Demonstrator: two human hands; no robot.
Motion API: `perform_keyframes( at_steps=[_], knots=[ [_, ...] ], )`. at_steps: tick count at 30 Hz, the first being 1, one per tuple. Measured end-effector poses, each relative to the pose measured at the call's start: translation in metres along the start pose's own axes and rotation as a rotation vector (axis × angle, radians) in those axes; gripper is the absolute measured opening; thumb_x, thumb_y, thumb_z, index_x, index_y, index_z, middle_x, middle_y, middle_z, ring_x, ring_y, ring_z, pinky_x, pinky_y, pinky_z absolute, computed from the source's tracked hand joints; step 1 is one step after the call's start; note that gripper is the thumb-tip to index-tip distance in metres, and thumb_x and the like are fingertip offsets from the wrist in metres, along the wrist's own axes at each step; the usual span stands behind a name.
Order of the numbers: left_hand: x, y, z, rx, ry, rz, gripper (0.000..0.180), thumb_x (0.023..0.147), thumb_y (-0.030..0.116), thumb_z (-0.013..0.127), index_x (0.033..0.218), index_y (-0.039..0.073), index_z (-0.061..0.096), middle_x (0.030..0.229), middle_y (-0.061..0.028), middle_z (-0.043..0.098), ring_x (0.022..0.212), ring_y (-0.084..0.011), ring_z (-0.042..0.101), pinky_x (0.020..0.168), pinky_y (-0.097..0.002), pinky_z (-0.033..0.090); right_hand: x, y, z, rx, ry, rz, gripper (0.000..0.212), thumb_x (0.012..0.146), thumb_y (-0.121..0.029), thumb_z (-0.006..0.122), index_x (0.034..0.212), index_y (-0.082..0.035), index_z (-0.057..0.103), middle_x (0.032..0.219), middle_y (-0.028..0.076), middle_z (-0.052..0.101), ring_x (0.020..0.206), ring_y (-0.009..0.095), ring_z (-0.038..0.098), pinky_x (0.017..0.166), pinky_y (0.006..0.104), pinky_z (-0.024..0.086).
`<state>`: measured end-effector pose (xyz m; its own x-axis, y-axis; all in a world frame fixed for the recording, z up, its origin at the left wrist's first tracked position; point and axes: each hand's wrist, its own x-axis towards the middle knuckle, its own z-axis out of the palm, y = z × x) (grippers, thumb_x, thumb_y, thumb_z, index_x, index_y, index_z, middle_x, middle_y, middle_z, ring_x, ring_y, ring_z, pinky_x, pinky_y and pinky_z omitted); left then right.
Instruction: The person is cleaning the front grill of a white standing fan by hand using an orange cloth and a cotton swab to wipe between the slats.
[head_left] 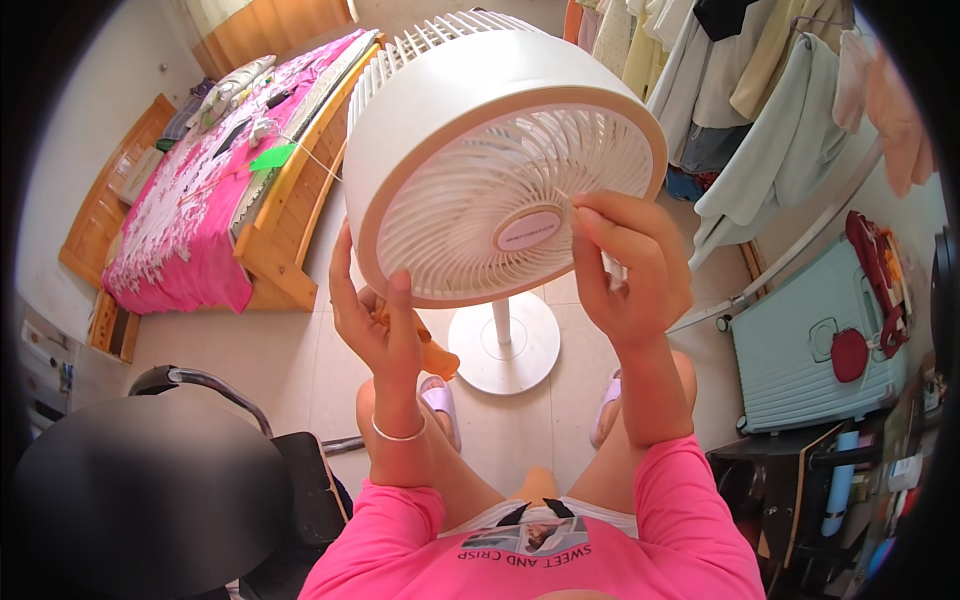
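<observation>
A white pedestal fan [440, 130] stands before me, its round head tilted upward and its slatted front grille [430, 215] facing me. My left hand [375, 320] is at the lower left of the fan's rim, thumb in front and fingers along the side. In that same hand an orange cloth [438, 360] is gripped, its end hanging below the palm. My right hand [635, 260] is at the right part of the grille, thumb and forefinger pinched on a thin pale stick [564, 194]. The stick's tip reaches the slats beside the oval centre badge [528, 231].
The fan's round white base [505, 350] rests on the tiled floor between my feet. A wooden bed [290, 240] with pink bedding is at left, a dark chair [290, 500] near left. Hanging clothes [770, 130] and a pale green suitcase [800, 350] fill the right.
</observation>
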<state>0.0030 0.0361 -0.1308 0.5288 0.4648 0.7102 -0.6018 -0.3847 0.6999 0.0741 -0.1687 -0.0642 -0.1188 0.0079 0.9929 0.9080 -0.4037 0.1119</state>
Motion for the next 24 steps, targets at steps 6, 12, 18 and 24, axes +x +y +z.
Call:
perform_keyframes(
  at_steps=[6, 12, 18, 24],
  knots=[
    [0.001, 0.002, 0.003, -0.021, 0.015, 0.008, 0.058, 0.095, 0.011, 0.062, 0.146, -0.002, 0.038, 0.136, -0.0173, 0.059, 0.06, -0.004, 0.06, 0.047, -0.0159, 0.037, -0.002, 0.001, 0.004, -0.102, -0.048, -0.05, 0.024, 0.07, 0.007, 0.076, 0.091, -0.001, 0.068, 0.089, 0.011, 0.072, 0.073, 0.023, 0.069, 0.063, 0.0277, 0.054],
    [0.001, 0.005, 0.005, -0.03, 0.034, 0.038, 0.061, 0.093, 0.009, 0.064, 0.147, -0.001, 0.037, 0.14, -0.017, 0.056, 0.059, -0.0044, 0.06, 0.048, -0.0165, 0.037, -0.002, -0.004, 0.005, -0.15, -0.019, -0.047, 0.025, 0.066, 0.007, 0.077, 0.089, -0.001, 0.068, 0.088, 0.011, 0.072, 0.072, 0.022, 0.069, 0.061, 0.027, 0.054],
    [0.001, 0.006, 0.0, -0.04, 0.025, 0.021, 0.062, 0.093, 0.009, 0.064, 0.148, -0.001, 0.036, 0.149, -0.018, 0.047, 0.076, -0.0094, 0.062, 0.061, -0.0192, 0.043, 0.003, -0.014, 0.003, -0.031, 0.081, 0.062, 0.022, 0.068, 0.008, 0.077, 0.086, -0.001, 0.067, 0.087, 0.011, 0.071, 0.073, 0.022, 0.07, 0.061, 0.027, 0.055],
    [-0.001, 0.012, -0.001, -0.067, 0.003, -0.043, 0.062, 0.094, 0.011, 0.065, 0.148, -0.002, 0.037, 0.149, -0.0161, 0.044, 0.108, -0.0177, 0.064, 0.084, -0.0254, 0.054, -0.003, -0.01, 0.007, -0.082, -0.059, 0.025, 0.026, 0.069, 0.01, 0.077, 0.09, -0.002, 0.066, 0.086, 0.011, 0.072, 0.071, 0.022, 0.07, 0.061, 0.0277, 0.056]
  ],
)
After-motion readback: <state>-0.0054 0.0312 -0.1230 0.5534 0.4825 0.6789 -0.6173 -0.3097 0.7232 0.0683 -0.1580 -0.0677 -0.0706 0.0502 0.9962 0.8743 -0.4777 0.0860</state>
